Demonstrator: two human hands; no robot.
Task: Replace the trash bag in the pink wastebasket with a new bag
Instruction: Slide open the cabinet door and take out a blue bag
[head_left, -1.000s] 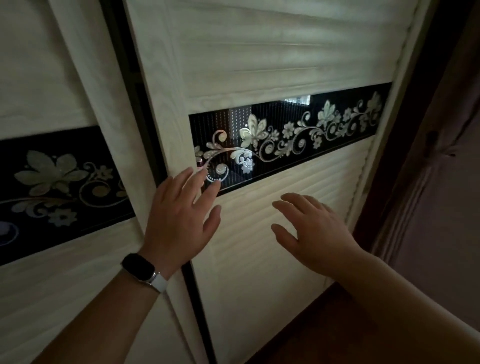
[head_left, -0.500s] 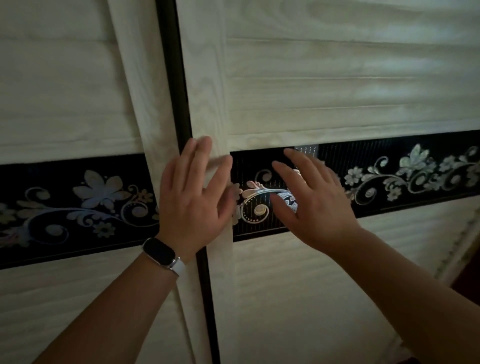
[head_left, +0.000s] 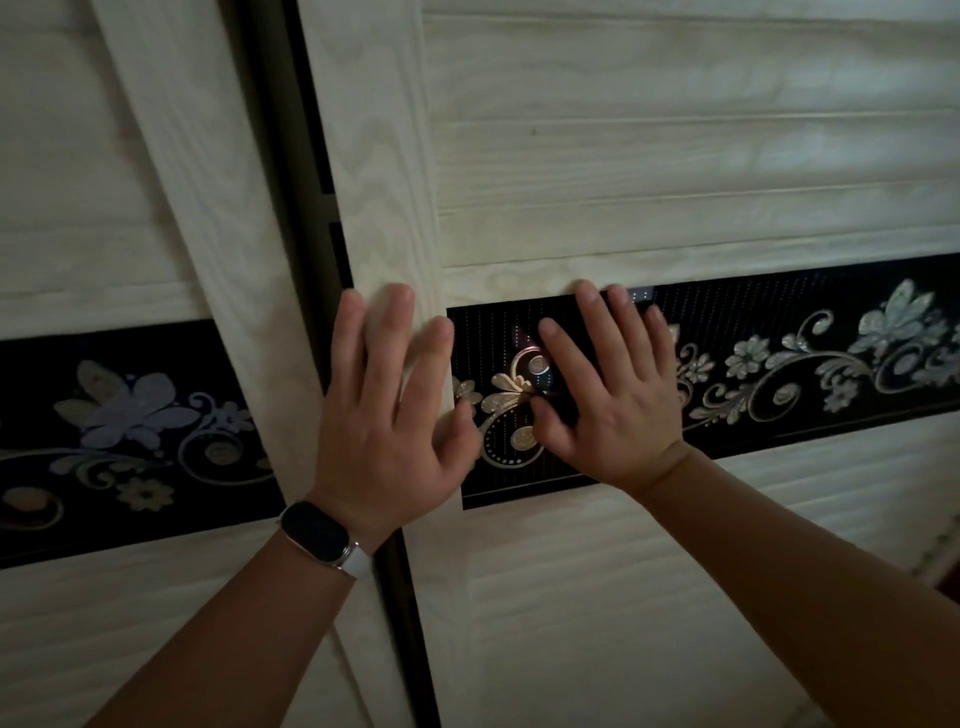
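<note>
wardrobe door (head_left: 649, 156) upright — left hand (head_left: 387, 415), right hand (head_left: 608, 400) flat

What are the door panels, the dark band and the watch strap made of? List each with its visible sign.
Door: pale wood or wood-look laminate, matte; grain swirls show, so either fits.
Band: probably glass or glossy acrylic; it shines, with glittery flower print.
Strap: likely white silicone, smooth and dull, on the left hand.

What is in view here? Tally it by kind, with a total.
Sliding door panels: 2, left panel and right panel
Black floral bands: 2, left band and right band
Hands: 2, left hand and right hand
Wristwatch: 1
Total: 7
</note>
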